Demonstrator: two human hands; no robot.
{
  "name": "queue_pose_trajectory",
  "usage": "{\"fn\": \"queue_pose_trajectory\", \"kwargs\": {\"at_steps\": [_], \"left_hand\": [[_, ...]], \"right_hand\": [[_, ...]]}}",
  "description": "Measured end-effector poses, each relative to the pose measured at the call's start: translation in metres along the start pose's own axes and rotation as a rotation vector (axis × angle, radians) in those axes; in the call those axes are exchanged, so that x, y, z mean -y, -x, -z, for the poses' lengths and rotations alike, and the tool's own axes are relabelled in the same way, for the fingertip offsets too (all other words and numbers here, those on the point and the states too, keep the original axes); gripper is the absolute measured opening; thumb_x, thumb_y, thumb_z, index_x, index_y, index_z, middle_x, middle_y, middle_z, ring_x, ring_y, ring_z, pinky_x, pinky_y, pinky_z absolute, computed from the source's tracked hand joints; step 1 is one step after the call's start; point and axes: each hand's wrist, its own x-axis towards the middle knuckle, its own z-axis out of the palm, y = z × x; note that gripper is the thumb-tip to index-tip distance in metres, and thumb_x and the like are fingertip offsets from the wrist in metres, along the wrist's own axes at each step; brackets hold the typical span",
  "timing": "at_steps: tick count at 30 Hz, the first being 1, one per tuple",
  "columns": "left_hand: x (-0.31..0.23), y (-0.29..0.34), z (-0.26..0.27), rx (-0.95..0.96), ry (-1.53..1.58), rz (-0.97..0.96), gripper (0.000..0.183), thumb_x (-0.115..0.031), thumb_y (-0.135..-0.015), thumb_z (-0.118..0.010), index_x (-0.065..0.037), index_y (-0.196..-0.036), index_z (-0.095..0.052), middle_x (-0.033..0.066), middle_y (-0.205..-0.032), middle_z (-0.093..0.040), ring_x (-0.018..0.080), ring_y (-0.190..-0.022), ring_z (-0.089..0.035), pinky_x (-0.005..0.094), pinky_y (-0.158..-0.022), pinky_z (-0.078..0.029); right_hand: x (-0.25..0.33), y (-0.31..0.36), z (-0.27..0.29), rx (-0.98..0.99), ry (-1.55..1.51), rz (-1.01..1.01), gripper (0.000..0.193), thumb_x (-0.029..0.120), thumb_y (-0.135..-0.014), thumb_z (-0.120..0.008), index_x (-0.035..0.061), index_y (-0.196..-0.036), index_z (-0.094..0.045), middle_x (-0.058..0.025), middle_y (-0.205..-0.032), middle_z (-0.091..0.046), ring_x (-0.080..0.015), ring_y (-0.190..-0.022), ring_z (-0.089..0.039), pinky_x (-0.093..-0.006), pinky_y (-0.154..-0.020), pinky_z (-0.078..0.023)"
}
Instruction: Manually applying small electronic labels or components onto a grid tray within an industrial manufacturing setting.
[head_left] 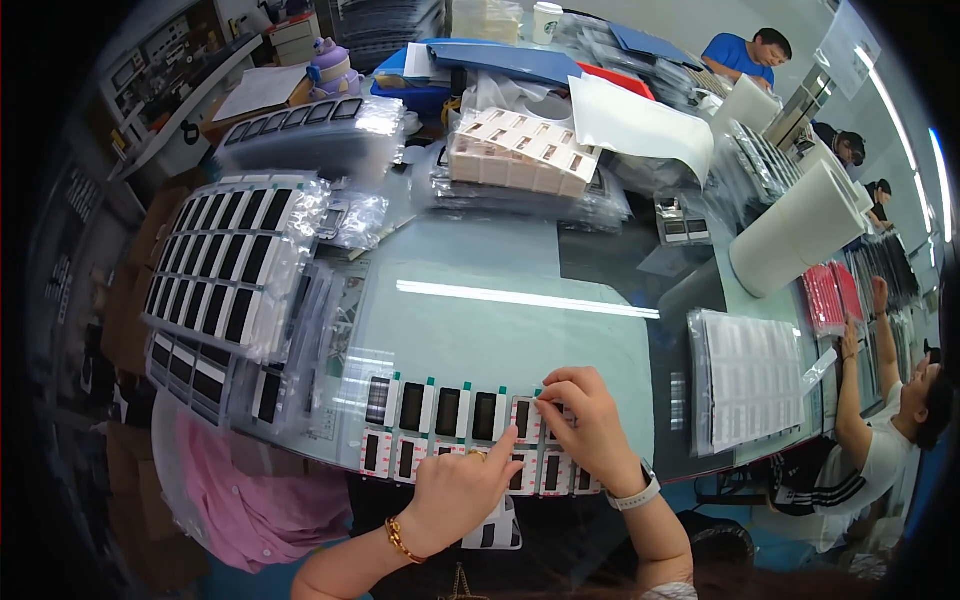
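On a glass-topped table (480, 245), clear trays (270, 322) at left held dark panels (239, 315); the contents of a plastic-wrapped stack (750, 380) at right were indistinct. A left hand (462, 500) extended its index finger apart from its thumb, while a right hand (592, 422) had thumb and forefinger together, both at a white-framed panel (522, 418) in the farther row along the near edge, likely light, stiff, scratch-prone and best held by its sides. Whether fingertips pinched its green tab (538, 393) could not be told.
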Motion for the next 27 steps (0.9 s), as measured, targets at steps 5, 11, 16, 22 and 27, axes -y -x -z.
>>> {"fn": "queue_pose_trajectory", "kwargs": {"at_steps": [5,11,16,22,27], "left_hand": [[0.0,-0.008,-0.002,0.025,-0.078,-0.007,0.052,-0.04,-0.094,-0.071,-0.013,-0.137,-0.064,0.0001,-0.05,-0.052,0.02,-0.04,-0.054,0.0355,-0.042,-0.04],[0.002,-0.03,0.003,0.104,-0.111,0.028,0.051,-0.04,-0.096,-0.069,-0.014,-0.138,-0.063,-0.0001,-0.05,-0.054,0.02,-0.043,-0.057,0.0353,-0.044,-0.044],[0.007,-0.033,-0.001,0.066,-0.112,-0.008,0.05,-0.039,-0.097,-0.067,-0.015,-0.14,-0.062,0.0001,-0.051,-0.056,0.021,-0.045,-0.059,0.0356,-0.047,-0.046],[0.008,-0.022,0.014,0.085,0.021,0.017,0.05,-0.034,-0.097,-0.067,-0.013,-0.142,-0.059,0.0045,-0.056,-0.061,0.0268,-0.048,-0.062,0.0389,-0.049,-0.048],[0.037,0.044,0.052,0.094,0.359,0.208,0.056,-0.02,-0.095,-0.067,-0.007,-0.148,-0.054,0.0081,-0.057,-0.063,0.0245,-0.047,-0.059,0.0371,-0.05,-0.046]], "right_hand": [[-0.002,-0.001,-0.003,-0.004,0.041,0.021,0.012,0.001,-0.084,-0.076,0.0006,-0.092,-0.067,-0.0123,-0.108,-0.065,-0.0305,-0.097,-0.062,-0.0376,-0.08,-0.054],[0.003,-0.002,-0.003,-0.018,0.282,0.104,0.021,0.009,-0.081,-0.079,0.0048,-0.099,-0.068,-0.012,-0.114,-0.063,-0.0303,-0.097,-0.061,-0.0411,-0.082,-0.05],[0.002,-0.001,0.002,-0.087,0.445,-0.017,0.058,0.025,-0.078,-0.083,0.0072,-0.129,-0.06,-0.0121,-0.124,-0.06,-0.0338,-0.11,-0.055,-0.0432,-0.093,-0.041],[0.024,0.01,0.026,0.058,0.423,0.095,0.051,0.022,-0.083,-0.079,0.0072,-0.129,-0.062,-0.0131,-0.123,-0.062,-0.0354,-0.113,-0.057,-0.0453,-0.095,-0.043],[-0.02,0.029,0.048,-0.074,0.357,-0.058,0.028,0.012,-0.088,-0.073,0.0039,-0.114,-0.067,-0.0139,-0.109,-0.065,-0.0349,-0.103,-0.061,-0.0434,-0.088,-0.047]]}}
